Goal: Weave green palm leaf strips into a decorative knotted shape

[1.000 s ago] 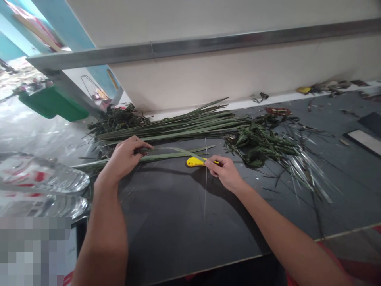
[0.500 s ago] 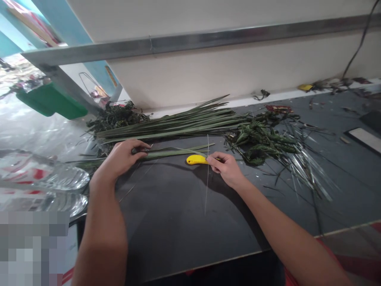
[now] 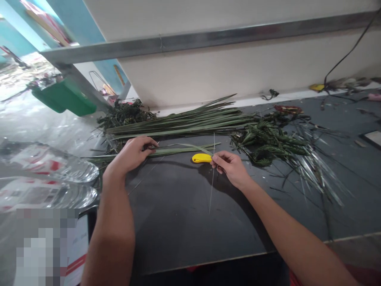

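Observation:
Near the middle of the dark table, my right hand [image 3: 228, 167] pinches the end of a narrow green leaf strip [image 3: 196, 147] between thumb and fingers. A thin pale strand [image 3: 211, 190] crosses upright at those fingertips. Just left of them is a cutter with a yellow handle [image 3: 201, 158]; its far end is hidden behind the fingers. My left hand [image 3: 139, 153] is closed, thumb against fingers, at the other end of the arched strip. Beneath that hand lie several flat leaf strips [image 3: 175, 150] on the table.
A pile of long leaves [image 3: 178, 123] lies along the wall, with braided leaf pieces [image 3: 258, 139] and pale thin strands [image 3: 321, 171] to the right. Two plastic bottles [image 3: 53, 163] and a phone [image 3: 79, 246] are at left. A green bin [image 3: 64, 97] stands beyond.
The leaf strip between my hands now bows upward more clearly. My left thumb and fingers have moved slightly. The whole view has shifted a little, while my right hand keeps its pinch.

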Demonstrator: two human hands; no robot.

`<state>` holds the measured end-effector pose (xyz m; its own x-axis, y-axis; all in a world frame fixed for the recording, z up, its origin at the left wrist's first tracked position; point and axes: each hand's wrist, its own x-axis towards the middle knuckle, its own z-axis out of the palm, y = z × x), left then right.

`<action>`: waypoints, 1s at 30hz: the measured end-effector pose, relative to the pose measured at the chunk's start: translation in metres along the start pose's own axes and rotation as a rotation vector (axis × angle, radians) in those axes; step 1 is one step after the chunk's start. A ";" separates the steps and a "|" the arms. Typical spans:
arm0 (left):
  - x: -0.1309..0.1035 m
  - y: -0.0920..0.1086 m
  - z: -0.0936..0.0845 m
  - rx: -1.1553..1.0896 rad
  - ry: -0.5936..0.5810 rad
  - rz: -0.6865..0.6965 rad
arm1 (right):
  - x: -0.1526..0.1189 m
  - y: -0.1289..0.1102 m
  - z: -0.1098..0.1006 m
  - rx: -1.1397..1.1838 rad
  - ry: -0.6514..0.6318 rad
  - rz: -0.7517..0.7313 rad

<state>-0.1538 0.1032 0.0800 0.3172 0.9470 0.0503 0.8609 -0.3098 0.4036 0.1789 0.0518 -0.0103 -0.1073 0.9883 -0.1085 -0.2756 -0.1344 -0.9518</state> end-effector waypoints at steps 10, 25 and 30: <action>0.005 0.049 0.009 -0.109 -0.081 0.106 | -0.004 0.001 -0.001 -0.136 -0.048 -0.024; 0.011 0.065 0.022 -0.216 -0.162 0.131 | -0.005 0.002 -0.002 -0.224 -0.096 -0.030; 0.011 0.067 0.022 -0.229 -0.147 0.120 | -0.005 0.002 -0.002 -0.233 -0.097 -0.027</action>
<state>-0.0838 0.0908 0.0878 0.4801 0.8771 -0.0162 0.7070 -0.3759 0.5991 0.1803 0.0463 -0.0125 -0.1974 0.9782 -0.0648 -0.0531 -0.0766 -0.9956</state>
